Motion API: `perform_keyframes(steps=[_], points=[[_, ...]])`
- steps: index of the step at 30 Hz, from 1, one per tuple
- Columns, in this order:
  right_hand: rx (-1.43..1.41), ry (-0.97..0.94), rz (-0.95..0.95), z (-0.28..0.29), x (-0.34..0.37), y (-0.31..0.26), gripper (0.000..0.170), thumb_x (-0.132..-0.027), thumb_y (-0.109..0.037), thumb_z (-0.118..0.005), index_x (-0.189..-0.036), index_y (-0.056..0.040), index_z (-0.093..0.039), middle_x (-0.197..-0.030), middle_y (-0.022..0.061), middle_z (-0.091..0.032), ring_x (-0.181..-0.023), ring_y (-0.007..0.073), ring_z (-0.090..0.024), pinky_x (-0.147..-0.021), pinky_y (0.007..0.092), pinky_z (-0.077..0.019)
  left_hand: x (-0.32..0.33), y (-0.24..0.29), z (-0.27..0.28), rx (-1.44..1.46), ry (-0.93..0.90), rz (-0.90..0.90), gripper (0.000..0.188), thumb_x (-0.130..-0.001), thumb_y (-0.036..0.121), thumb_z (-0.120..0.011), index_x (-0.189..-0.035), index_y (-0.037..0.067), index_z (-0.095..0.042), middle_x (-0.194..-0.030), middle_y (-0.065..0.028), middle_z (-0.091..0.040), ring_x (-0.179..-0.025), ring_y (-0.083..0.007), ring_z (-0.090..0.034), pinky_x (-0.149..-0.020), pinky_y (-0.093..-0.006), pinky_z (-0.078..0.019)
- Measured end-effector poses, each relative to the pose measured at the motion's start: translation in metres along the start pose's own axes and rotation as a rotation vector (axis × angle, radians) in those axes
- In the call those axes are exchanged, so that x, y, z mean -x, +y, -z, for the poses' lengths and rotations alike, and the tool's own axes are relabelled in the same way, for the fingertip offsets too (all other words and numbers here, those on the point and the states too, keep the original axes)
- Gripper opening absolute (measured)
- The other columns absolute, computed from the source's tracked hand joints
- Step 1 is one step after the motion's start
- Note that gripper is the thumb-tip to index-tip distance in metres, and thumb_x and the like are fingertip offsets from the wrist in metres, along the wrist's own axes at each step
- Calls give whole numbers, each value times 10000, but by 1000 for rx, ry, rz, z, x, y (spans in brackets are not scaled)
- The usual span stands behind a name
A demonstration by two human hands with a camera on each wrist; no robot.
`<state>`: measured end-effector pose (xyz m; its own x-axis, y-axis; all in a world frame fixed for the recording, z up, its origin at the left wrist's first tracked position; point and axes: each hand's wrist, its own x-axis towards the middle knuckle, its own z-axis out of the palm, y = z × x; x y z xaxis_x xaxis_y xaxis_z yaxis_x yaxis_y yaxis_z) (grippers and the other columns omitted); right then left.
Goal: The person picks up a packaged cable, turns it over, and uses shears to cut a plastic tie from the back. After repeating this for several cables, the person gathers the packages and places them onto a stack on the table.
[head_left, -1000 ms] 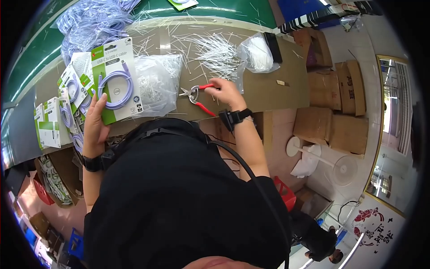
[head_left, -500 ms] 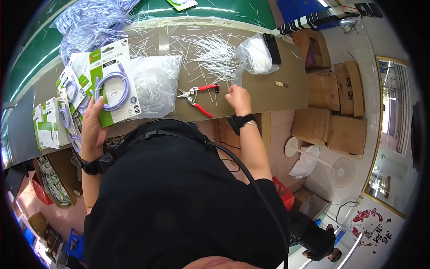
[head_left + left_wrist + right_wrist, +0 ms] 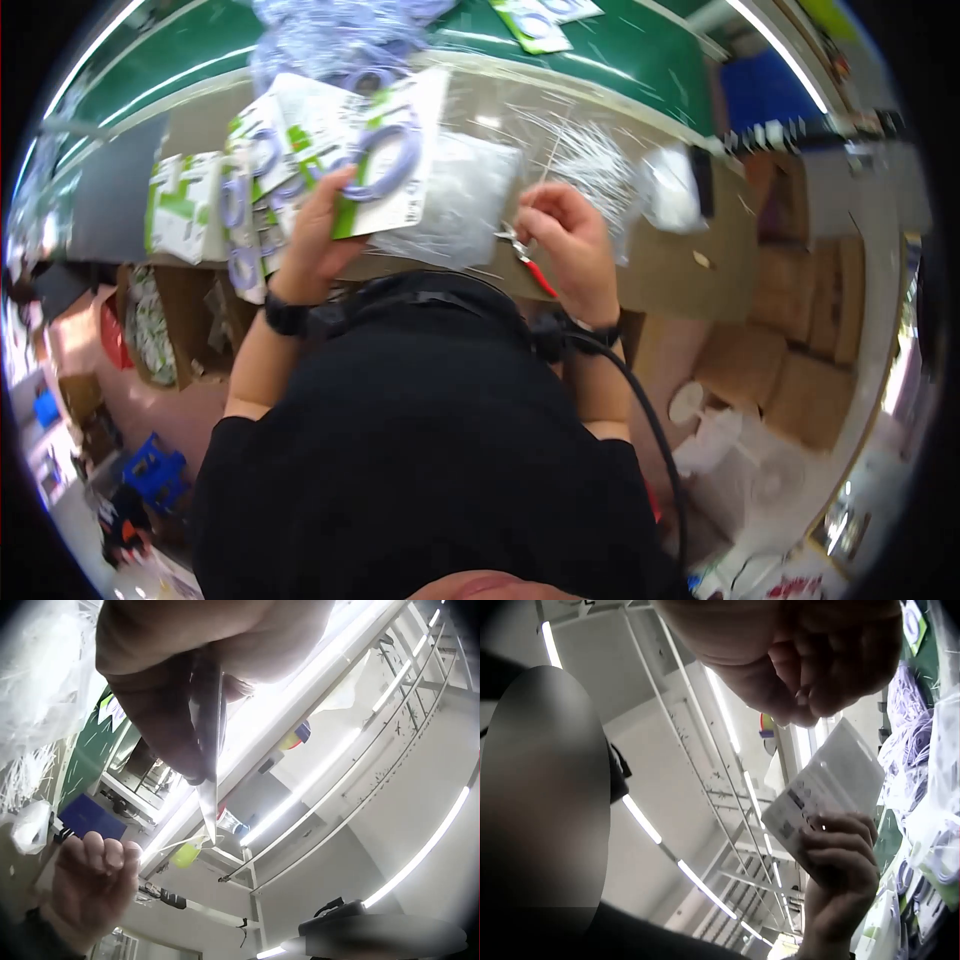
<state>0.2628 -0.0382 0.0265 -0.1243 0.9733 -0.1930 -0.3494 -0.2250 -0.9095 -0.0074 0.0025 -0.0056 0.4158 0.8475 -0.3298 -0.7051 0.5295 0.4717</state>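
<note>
My left hand (image 3: 318, 235) grips a white and green retail card (image 3: 408, 205) with a coiled lilac USB-C cable (image 3: 388, 165) on its front. The right wrist view shows the card's back (image 3: 840, 772), fingers spread over it. My right hand (image 3: 575, 245) has curled fingers and pinches a thin white cable tie (image 3: 174, 845), which sticks out from the fingertips in the left wrist view. Below that hand lie red-handled cutting pliers (image 3: 538, 277) on the table, partly covered by it. Between the hands sits a clear bag of white ties (image 3: 465, 200).
Loose white ties (image 3: 600, 165) are heaped beyond my right hand, beside a smaller bag (image 3: 670, 190). More carded cables (image 3: 190, 210) stand at the left. Bundled lilac cables (image 3: 330, 45) lie at the back. Cardboard boxes (image 3: 815, 290) stand on the right.
My right hand left the pliers' handle, went to the loose ties, then came back left over the pliers with a tie. The head view has shifted; the left hand keeps its card.
</note>
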Motion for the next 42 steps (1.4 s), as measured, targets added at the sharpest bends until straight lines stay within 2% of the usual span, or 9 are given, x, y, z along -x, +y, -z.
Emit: perform_keyframes(steps=[1, 3, 4, 6, 7, 10, 32, 40, 42], points=[[143, -3, 3, -14, 3, -2, 83, -858, -55, -600, -932, -18, -609, -791, 34, -625, -702, 99, -583, -620, 227, -466, 1, 0, -3, 45, 49, 8, 363, -910, 218, -494, -1180, -26, -492, -1096, -142, -614, -936, -221, -631, -813, -335, -515], [274, -35, 20, -35, 2, 2, 71, -853, -50, -607, -910, -8, -615, -770, 39, -624, -693, 105, -583, -610, 237, -462, 5, 4, -14, 65, 84, 52, 341, -921, 230, -473, -1131, -38, -483, -887, -94, -622, -626, -126, -595, -506, -238, -469], [422, -59, 150, -42, 1, 3, 68, -847, -52, -615, -894, -4, -619, -756, 47, -623, -681, 113, -584, -603, 245, -459, 5, 7, -11, 55, 94, 25, 341, -921, 230, -473, -1131, -38, -483, -887, -94, -622, -626, -126, -595, -506, -238, -469], [715, -84, 413, -51, -1, 5, 68, -835, -58, -631, -861, 5, -627, -729, 63, -621, -657, 130, -585, -587, 261, -451, 0, 5, 6, 317, -127, 135, 374, -939, 252, -433, -1147, -60, -446, -865, -91, -598, -539, -89, -530, -456, -219, -408], [710, -95, 419, -54, -3, 5, 68, -835, -58, -631, -861, 5, -627, -729, 63, -621, -657, 130, -585, -587, 261, -451, -2, 4, 11, 448, -242, 197, 391, -949, 262, -413, -1155, -71, -427, -854, -89, -586, -495, -71, -497, -431, -210, -377], [866, -136, 583, -62, -4, 7, 101, -825, -100, -636, -829, -2, -612, -697, 114, -590, -620, 257, -572, -563, 315, -437, -1, -1, 20, 556, -294, 240, 450, -938, 299, -417, -1204, -63, -404, -887, -90, -588, -484, -58, -460, -422, -196, -350], [1032, -132, 587, -58, -11, 20, 97, -831, -103, -625, -810, -9, -618, -675, 111, -593, -608, 277, -569, -567, 353, -443, 1, -5, 12, 525, -429, 254, 520, -943, 327, -383, -1295, -50, -312, -997, -120, -610, -418, -43, -419, -394, -172, -344], [1017, -136, 608, -64, -14, 17, 70, -821, -83, -621, -809, -15, -609, -709, 123, -598, -649, 296, -578, -581, 370, -451, 2, -6, 5, 453, -392, 253, 465, -941, 305, -394, -1245, -47, -401, -1001, -101, -618, -403, -53, -409, -391, -183, -348], [964, -147, 663, -67, -16, 16, 78, -826, -81, -621, -815, -4, -607, -722, 127, -602, -636, 295, -572, -574, 355, -442, -2, -9, 8, 382, -423, 264, 444, -940, 290, -425, -1238, -40, -421, -1012, -102, -618, -481, -85, -492, -470, -197, -420]])
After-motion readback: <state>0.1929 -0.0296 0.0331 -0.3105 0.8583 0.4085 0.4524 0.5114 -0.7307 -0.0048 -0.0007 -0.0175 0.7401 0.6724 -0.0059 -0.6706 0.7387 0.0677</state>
